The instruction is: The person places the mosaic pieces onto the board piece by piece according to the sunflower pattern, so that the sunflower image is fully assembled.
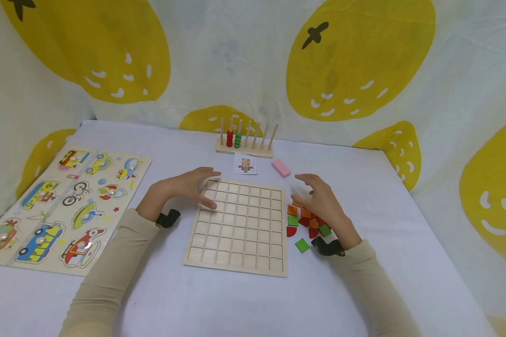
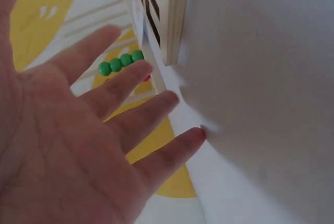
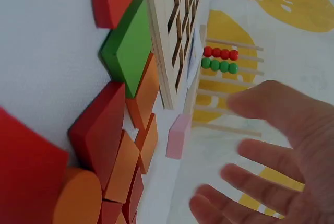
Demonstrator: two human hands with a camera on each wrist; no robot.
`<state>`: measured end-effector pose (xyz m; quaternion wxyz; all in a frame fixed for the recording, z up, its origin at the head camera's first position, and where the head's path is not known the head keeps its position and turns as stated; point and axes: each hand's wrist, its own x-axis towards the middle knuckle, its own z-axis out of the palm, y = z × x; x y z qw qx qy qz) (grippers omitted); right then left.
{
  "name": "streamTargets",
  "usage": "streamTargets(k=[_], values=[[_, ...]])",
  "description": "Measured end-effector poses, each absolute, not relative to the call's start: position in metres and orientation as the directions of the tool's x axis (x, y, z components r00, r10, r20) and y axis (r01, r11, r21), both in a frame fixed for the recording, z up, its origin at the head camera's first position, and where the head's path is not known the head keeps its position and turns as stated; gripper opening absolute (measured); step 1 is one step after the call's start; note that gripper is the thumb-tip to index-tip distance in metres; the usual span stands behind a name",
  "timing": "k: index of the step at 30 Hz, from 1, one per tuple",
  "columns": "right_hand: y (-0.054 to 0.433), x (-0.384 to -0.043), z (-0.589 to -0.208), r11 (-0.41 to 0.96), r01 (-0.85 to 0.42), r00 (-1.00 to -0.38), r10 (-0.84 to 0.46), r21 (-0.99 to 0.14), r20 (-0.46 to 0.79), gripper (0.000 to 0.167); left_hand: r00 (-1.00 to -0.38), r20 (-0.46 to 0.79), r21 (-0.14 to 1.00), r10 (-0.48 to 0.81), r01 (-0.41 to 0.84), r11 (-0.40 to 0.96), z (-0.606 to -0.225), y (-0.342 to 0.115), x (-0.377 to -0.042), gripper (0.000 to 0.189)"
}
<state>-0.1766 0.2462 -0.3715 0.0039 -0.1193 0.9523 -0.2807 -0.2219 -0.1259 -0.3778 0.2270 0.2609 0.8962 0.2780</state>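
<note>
A wooden grid board [image 1: 236, 229] lies flat on the white table in the head view. My left hand [image 1: 189, 185] is at its upper left corner, fingers spread, the thumb over the top-left squares; whether it touches the board I cannot tell. In the left wrist view the palm [image 2: 68, 140] shows with nothing in it. My right hand [image 1: 320, 199] hovers over a pile of red, orange and green wooden pieces [image 1: 305, 213] right of the board. Its fingers are spread and loosely bent in the right wrist view, holding nothing, above a red piece [image 3: 99, 135] and a green piece [image 3: 128, 46].
Behind the board lie a small pattern card [image 1: 245, 164] and a pink block [image 1: 281, 168]. A peg rack [image 1: 244, 149] with red and green beads stands at the back. At the left is a vehicle puzzle board [image 1: 109, 164]. A lemon-print cloth [image 1: 236, 56] hangs behind.
</note>
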Motion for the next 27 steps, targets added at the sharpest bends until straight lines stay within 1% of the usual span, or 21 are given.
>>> streamTargets(k=[4, 7, 11, 15, 21, 27], values=[[0.250, -0.176, -0.376, 0.805, -0.231, -0.962, -0.274, -0.547, 0.003, 0.025, -0.710, -0.310, 0.612, 0.633, 0.360, 0.704, -0.380, -0.132, -0.220, 0.106], [0.253, -0.176, -0.379, 0.803, -0.232, -0.952, -0.305, -0.549, -0.042, 0.015, -0.682, -0.338, 0.606, 0.648, 0.369, 0.705, -0.380, -0.135, -0.218, 0.109], [0.254, -0.177, -0.381, 0.803, -0.228, -0.946, -0.316, -0.551, -0.068, 0.015, -0.660, -0.352, 0.611, 0.663, 0.375, 0.697, -0.381, -0.138, -0.215, 0.111], [0.255, -0.179, -0.383, 0.813, -0.226, -0.947, -0.312, -0.537, -0.074, 0.016, -0.665, -0.319, 0.614, 0.675, 0.398, 0.682, -0.384, -0.139, -0.214, 0.111], [0.255, -0.182, -0.386, 0.815, -0.236, -0.947, -0.316, -0.529, -0.063, 0.016, -0.701, -0.240, 0.574, 0.672, 0.456, 0.680, -0.390, -0.135, -0.214, 0.109], [0.255, -0.184, -0.388, 0.820, -0.245, -0.945, -0.321, -0.518, -0.061, 0.015, -0.740, -0.225, 0.557, 0.634, 0.436, 0.707, -0.390, -0.129, -0.212, 0.108]])
